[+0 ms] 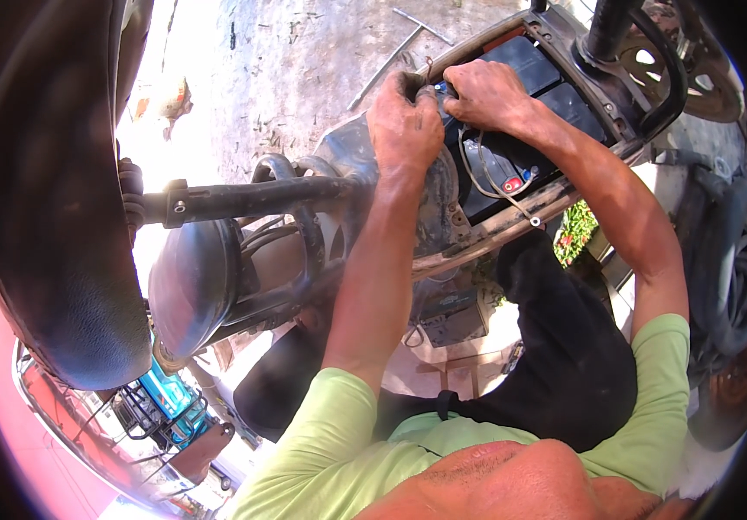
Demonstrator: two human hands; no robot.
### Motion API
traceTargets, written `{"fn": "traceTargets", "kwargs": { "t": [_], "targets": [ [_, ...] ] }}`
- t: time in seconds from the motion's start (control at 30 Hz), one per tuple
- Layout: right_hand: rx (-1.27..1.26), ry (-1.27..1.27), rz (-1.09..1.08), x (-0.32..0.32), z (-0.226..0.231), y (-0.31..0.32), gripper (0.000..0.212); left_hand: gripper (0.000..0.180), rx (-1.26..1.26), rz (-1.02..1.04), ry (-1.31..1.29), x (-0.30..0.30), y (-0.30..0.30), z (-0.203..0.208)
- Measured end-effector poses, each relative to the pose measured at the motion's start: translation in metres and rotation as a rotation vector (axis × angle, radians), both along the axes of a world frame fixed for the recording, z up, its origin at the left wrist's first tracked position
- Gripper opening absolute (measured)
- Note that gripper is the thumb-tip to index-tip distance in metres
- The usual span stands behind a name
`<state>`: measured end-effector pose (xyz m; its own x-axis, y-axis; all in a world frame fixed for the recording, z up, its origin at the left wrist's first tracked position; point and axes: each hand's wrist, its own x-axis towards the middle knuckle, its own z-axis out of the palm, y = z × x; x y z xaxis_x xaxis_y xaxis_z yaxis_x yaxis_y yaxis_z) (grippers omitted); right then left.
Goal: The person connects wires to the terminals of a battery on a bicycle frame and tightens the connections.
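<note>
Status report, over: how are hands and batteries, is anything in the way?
Left hand, right hand: close together, fingers curled, grip unclear. Batteries sit inside frame. Cable end over frame edge, clear of hands.

Black, tyre-like rings (724,260) are lying at the right, a thin metal bar (388,63) is resting on the ground (261,95), and something turquoise (168,388) (its kind unclear) is showing lower left.

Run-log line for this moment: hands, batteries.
left hand: fingers bent, grip unclear | right hand: beside left, grip unclear | black batteries: in frame | gray cable: across batteries, ring end at frame edge
</note>
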<state>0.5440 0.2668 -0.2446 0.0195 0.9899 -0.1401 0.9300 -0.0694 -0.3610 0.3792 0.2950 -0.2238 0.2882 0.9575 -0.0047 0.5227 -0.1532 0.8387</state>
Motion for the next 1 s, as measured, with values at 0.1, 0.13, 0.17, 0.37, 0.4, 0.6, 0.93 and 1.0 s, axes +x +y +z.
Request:
{"fn": "traceTargets", "kwargs": {
  "t": [0.1,0.13,0.17,0.37,0.4,0.6,0.93,1.0],
  "targets": [
    [0.02,0.025,-0.026,0.0,-0.001,0.0,0.032,0.021,0.027,-0.016,0.016,0.0,-0.001,0.001],
    [0.05,0.047,-0.049,0.0,-0.002,0.0,0.033,0.021,0.028,-0.013,0.018,-0.001,-0.001,0.002],
    [0.051,0.049,-0.047,0.0,-0.002,0.002,0.033,0.022,0.026,-0.013,0.029,-0.001,-0.001,0.003],
    [0.089,-0.022,-0.003,-0.007,-0.004,0.019,0.029,0.023,0.028,-0.014,0.022,0.0,-0.002,0.006],
    [0.088,-0.021,-0.001,-0.007,-0.006,0.019,0.029,0.023,0.032,-0.011,0.019,0.0,-0.002,0.006],
    [0.073,-0.025,0.09,-0.005,-0.019,0.022,0.026,0.024,-0.005,-0.023,0.003,-0.001,-0.003,0.009],
    [0.187,0.062,0.031,-0.001,-0.023,0.013,0.024,0.028,-0.079,-0.009,0.011,0.002,-0.005,0.018],
    [0.158,0.092,0.04,-0.002,-0.022,0.013,0.025,0.027,0.005,-0.015,0.045,0.0,-0.004,0.014]
  ]
}}
